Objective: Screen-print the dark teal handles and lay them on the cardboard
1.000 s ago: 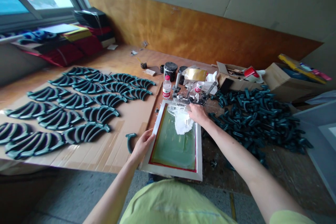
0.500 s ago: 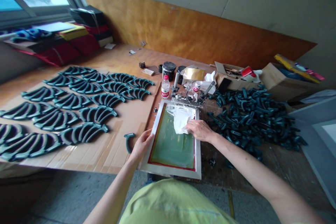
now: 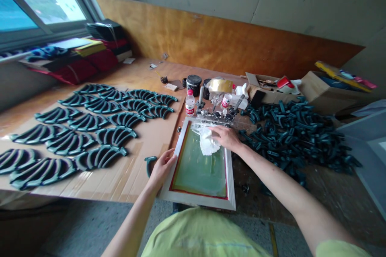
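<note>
Sliding up the mesh, the right hand (image 3: 226, 137) presses on a white rag (image 3: 206, 143), grip unclear, inside a silk-screen frame (image 3: 231, 176) lying at the desk's (image 3: 126, 73) edge; the left hand (image 3: 162, 165) clasps the frame's side. Rows of dark green curved pieces (image 3: 116, 135) lie laid out; a loose heap (image 3: 297, 138) remains.

Lime-green T-shirt (image 3: 202, 235) (short sleeves)

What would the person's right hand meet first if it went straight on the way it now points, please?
The right hand would meet the crumpled white cloth on the screen frame first; it may already touch it, as depth is hard to judge.
</note>
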Demonstrator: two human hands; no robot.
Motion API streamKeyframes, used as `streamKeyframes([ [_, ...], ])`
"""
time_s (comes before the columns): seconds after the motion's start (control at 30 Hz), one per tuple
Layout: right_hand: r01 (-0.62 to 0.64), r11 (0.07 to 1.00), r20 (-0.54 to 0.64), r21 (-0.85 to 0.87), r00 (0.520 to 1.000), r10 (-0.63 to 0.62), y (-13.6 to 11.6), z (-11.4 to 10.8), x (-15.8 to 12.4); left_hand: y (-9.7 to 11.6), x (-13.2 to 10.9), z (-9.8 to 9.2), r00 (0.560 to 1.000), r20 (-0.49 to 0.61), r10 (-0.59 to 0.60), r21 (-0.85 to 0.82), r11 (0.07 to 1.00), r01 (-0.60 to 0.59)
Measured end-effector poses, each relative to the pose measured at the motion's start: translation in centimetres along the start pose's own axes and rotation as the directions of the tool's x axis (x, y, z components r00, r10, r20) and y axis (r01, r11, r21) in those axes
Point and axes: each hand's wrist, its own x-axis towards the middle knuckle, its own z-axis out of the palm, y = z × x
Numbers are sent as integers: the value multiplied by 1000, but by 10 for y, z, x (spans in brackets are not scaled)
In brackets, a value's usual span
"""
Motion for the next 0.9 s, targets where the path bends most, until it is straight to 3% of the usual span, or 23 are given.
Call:
streamKeyframes([
  [0.13,-199,975,-21,-98,980,198,15,-23,50,40,-12,-6,999,36,9,-51,999,-7],
  [0.2,-271,954,-130,-131,958,255,28,-37,53,64,-14,-7,998,22,67,-35,997,-66],
  [0.3,-439,896,-328,-72,859,394,52,-51,28,101,-7,-1,971,-26,239,-60,969,-240],
  [0.33,-506,862,-335,-41,819,465,58,-50,15,113,-2,4,951,-37,308,-96,946,-310],
  [0.4,-599,800,-235,-2,778,582,65,-36,-13,137,10,14,910,-48,411,-181,893,-413],
  [0.47,-578,816,-62,17,814,577,61,-12,-38,159,22,24,897,-18,441,-235,870,-433],
  [0.57,-385,922,97,28,920,381,42,25,-57,173,31,32,896,-37,443,-275,857,-435],
  [0.63,-305,952,117,1,946,303,25,37,-60,157,27,37,901,-108,420,-290,854,-432],
  [0.67,-302,953,99,-13,948,301,16,40,-60,141,21,41,924,-106,368,-287,878,-383],
  [0.73,-315,949,21,-16,949,315,-9,41,-60,99,5,53,986,17,165,-242,958,-156],
  [0.77,-301,954,-27,-10,953,301,-24,42,-60,76,-5,59,986,168,-2,-162,986,29],
  [0.8,-256,967,-64,-8,965,255,-40,44,-62,53,-15,66,953,269,-142,-105,979,176],
  [0.87,-70,998,-59,-7,996,70,-71,49,-67,17,-32,72,906,342,-250,-119,945,306],
  [0.9,36,999,-24,2,999,-36,-80,52,-71,5,-36,70,904,328,-275,-137,933,334],
])
